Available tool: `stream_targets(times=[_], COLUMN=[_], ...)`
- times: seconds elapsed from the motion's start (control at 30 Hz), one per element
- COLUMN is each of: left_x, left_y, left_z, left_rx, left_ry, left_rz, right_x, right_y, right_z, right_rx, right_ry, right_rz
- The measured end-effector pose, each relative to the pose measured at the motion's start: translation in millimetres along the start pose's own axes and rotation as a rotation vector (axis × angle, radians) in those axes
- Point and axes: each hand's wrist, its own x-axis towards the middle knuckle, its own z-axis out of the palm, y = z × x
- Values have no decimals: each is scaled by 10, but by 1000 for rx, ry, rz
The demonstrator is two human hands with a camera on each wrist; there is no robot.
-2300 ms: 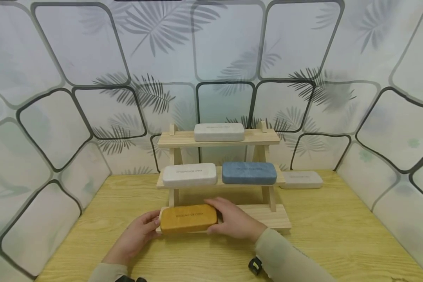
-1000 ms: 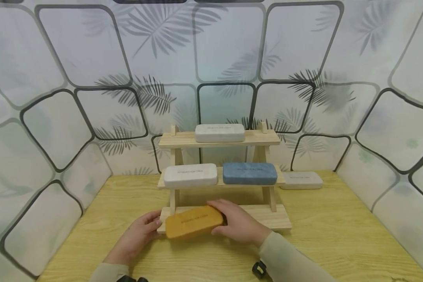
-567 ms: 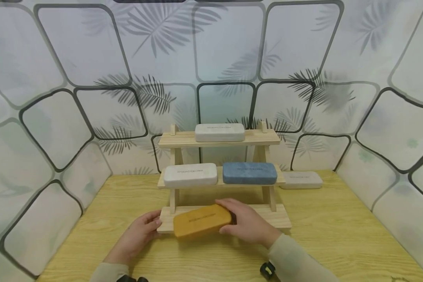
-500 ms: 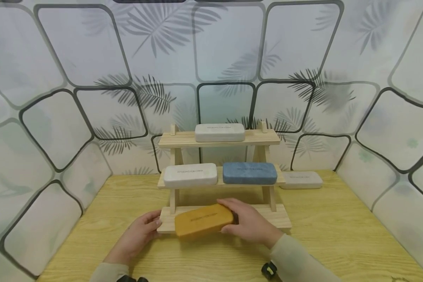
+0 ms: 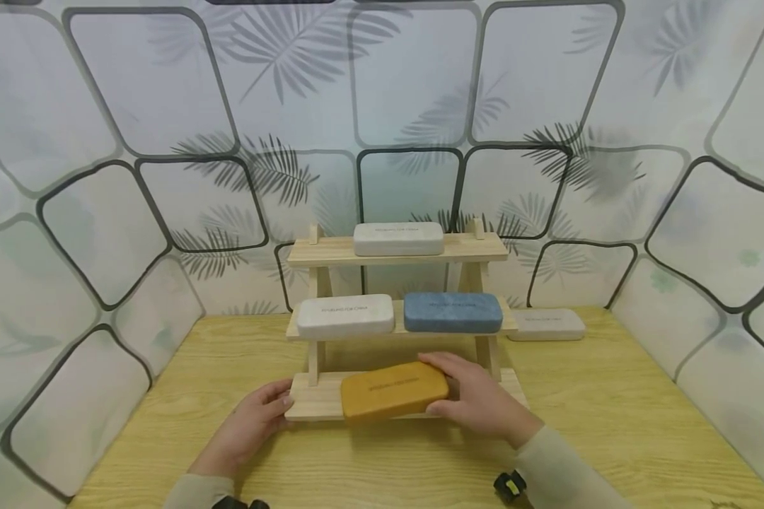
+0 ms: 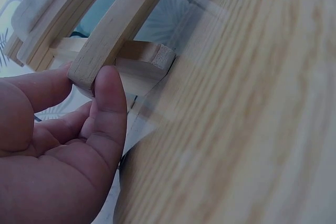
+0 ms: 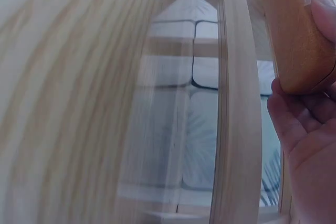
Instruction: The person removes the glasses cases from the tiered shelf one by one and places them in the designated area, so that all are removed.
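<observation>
My right hand grips the right end of an orange glasses case at the lowest step of a three-tier wooden display stand. Its left end sits nearer to me than its right. In the right wrist view the orange case is between thumb and fingers, over the shelf board; whether it touches the board I cannot tell. With thumb and fingers my left hand pinches the left end of that bottom board; the left wrist view shows the board's end between them.
On the middle step lie a white glasses case and a blue one. A pale grey case tops the stand. Another light case lies on the wooden table at right, behind the stand. Patterned cloth walls enclose the table.
The orange case has moved right along the bottom step with my right hand, turning askew from its straighter position. My left hand keeps its place on the stand.
</observation>
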Motion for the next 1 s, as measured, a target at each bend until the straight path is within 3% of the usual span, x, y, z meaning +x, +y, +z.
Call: stream_targets(times=[0.4, 0.8, 1.0], left_x=[6, 7, 2], left_y=[-9, -13, -7], left_z=[18, 20, 21], left_rx=[-8, -4, -11], left_ry=[21, 19, 25], left_rz=[1, 7, 5], right_x=[-229, -525, -685], right_y=[203, 395, 498], right_z=[-251, -493, -686], right_rx=[-88, -41, -84], right_ry=[67, 94, 111], right_rz=[18, 74, 87])
